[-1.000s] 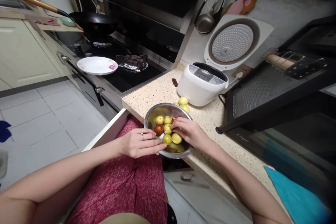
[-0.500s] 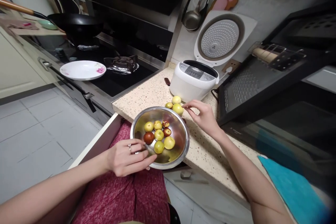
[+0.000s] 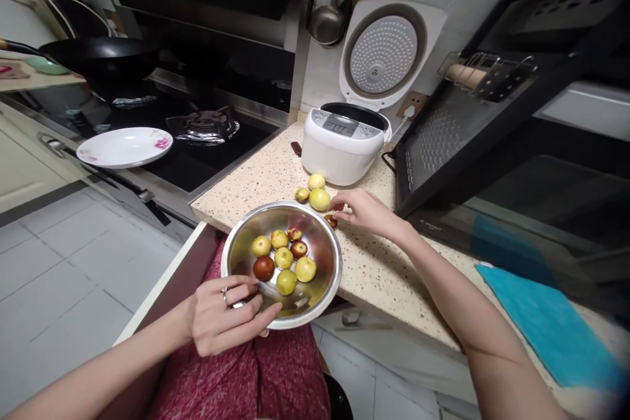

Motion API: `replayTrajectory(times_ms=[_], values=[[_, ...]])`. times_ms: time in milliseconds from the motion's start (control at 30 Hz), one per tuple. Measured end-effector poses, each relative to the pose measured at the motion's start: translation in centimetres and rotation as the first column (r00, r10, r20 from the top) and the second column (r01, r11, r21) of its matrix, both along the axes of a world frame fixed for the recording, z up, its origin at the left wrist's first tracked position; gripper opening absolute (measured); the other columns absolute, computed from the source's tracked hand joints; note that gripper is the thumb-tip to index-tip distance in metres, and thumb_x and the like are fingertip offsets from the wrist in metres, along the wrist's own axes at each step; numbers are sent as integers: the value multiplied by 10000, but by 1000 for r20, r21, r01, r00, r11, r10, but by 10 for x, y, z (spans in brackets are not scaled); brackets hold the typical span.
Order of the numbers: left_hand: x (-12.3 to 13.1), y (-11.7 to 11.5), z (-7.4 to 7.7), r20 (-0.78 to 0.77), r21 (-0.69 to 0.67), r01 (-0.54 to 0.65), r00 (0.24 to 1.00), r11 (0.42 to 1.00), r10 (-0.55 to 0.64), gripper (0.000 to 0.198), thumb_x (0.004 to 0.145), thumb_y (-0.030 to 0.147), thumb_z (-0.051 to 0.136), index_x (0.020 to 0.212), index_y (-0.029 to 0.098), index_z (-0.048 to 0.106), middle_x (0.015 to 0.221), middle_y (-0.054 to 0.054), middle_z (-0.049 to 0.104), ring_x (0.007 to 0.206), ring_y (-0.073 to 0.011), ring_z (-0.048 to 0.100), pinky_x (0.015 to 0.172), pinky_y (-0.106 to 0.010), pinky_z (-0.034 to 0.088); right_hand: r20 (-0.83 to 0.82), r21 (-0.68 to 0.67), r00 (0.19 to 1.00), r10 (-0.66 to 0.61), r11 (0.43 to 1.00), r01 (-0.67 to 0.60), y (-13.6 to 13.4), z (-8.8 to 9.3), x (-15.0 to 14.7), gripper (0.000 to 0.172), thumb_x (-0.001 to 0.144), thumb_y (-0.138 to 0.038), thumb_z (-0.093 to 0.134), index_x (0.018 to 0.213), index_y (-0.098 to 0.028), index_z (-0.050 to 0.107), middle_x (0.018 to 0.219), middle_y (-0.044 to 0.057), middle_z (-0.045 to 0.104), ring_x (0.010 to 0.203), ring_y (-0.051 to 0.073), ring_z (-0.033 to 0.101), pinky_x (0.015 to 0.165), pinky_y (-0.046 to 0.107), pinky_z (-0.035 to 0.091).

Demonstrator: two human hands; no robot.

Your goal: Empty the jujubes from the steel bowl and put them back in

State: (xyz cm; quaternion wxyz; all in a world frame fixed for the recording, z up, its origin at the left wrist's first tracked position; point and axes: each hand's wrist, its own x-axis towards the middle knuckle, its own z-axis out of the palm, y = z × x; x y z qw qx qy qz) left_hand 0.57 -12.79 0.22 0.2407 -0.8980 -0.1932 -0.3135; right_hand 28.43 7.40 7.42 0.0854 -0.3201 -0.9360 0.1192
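Yellow and red-brown round fruits (image 3: 283, 258)

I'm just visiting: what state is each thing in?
White plastic rice cooker: lid raised open.
Round steel bowl: rim held by left hand, eight yellowish and brown fruits inside.
Small brown fruit: on counter, by right hand; contact unclear.
White plug: in wall socket.
Round black wok: on stove.
White plate with pink flowers: right way up.
Black gas burner: no flame visible.
Metal ladle: hanging.
Blue cloth: lying flat.
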Motion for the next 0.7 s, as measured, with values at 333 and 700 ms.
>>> replayTrajectory(times_ms=[333,700], values=[[3,9,-4,118,-11,48,992,999,-46,267,1023,265,537,1027,99,746,783,-33,733,774,-159,719,827,-323,634,81,-88,991,108,991,-101,-6,-3,-6,188,795,-135,753,970,-202,738,932,31,747,821,184,663,724,276,439],[6,15,-4,158,-12,41,987,999,-39,311,1047,285,486,988,141,756,776,-9,764,772,-141,733,770,-286,622,-173,71,980,101,993,-90,-21,24,0,221,887,-240,697,1099,-180,674,1006,73,714,841,203,651,737,311,478]])
